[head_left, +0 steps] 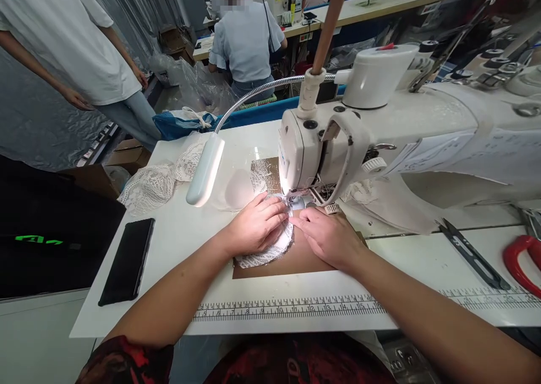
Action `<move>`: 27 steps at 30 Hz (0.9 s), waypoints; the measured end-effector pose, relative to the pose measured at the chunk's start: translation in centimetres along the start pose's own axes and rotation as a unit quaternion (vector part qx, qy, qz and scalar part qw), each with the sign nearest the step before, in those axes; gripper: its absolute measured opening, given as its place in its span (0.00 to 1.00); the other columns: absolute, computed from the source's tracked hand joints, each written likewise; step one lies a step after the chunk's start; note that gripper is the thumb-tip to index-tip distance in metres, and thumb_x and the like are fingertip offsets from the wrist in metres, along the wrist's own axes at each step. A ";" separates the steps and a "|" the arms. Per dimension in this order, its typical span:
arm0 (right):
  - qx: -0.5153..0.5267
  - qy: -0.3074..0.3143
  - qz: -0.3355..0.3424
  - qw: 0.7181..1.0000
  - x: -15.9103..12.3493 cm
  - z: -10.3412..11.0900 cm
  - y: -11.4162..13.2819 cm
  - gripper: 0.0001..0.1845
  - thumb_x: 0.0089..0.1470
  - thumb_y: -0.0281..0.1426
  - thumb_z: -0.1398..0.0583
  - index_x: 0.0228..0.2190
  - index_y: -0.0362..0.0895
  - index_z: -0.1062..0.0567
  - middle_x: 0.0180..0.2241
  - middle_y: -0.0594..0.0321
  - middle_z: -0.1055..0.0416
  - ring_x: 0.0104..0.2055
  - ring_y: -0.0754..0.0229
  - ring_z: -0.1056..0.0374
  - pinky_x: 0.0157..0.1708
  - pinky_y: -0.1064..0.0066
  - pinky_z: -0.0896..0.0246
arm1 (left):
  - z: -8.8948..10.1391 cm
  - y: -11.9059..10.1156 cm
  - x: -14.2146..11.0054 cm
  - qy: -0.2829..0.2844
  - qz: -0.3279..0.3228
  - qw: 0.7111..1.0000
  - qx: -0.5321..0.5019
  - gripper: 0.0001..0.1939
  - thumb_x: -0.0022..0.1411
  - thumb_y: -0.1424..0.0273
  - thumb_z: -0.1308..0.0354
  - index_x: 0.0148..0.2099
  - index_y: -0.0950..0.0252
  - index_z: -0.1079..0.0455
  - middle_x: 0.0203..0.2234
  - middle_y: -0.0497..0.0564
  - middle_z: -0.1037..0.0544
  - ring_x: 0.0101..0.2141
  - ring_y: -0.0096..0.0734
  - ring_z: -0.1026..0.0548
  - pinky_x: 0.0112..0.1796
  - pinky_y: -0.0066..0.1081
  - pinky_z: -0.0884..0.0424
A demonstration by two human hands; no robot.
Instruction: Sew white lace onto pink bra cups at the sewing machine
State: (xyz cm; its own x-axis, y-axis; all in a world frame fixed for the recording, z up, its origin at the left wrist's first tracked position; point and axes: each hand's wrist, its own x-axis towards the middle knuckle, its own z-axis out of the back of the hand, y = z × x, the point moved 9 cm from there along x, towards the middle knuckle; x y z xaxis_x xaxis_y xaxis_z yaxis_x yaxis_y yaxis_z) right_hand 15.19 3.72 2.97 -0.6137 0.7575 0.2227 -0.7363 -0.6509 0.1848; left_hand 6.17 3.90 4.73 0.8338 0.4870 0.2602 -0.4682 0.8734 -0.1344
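Note:
A rounded white lace piece (270, 253), cup-like in shape, lies under the presser foot of a white sewing machine (296, 147). My left hand (257, 223) is closed over the lace, its fingers together and pressing it near the needle; the thumb is hidden. From the other side, my right hand (328, 236) reaches in with the index finger stretched out, its tip at the lace's edge. That hand grips nothing visible, and its palm is over a brown sheet (308, 254) on the table. The needle itself is hard to make out.
A lamp (205, 170) on a bendy neck overhangs the table. More lace pieces (152, 187) and a black phone (127, 261) lie left. At right are thread snips (473, 254) and red-handled scissors (522, 263). A printed ruler (291, 309) runs along the front. Two people are beyond.

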 end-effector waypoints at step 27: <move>-0.031 -0.027 -0.047 0.998 0.7 0.2 -0.4 0.15 0.55 0.23 0.51 0.34 0.43 0.24 0.27 0.62 0.34 0.24 0.62 0.48 0.24 0.68 0.60 | -0.6 0.3 0.2 -0.008 -0.004 1.000 -0.006 0.17 0.67 0.73 0.55 0.54 0.73 0.33 0.51 0.62 0.27 0.48 0.42 0.32 0.47 0.43 0.32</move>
State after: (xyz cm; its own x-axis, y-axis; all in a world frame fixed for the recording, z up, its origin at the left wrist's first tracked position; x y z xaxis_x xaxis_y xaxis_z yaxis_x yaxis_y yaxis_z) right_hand 15.16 4.52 3.24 -0.5251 0.8106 0.2593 -0.8074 -0.5708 0.1492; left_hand 6.37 4.25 4.21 0.8322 0.4804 0.2768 -0.4586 0.8770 -0.1432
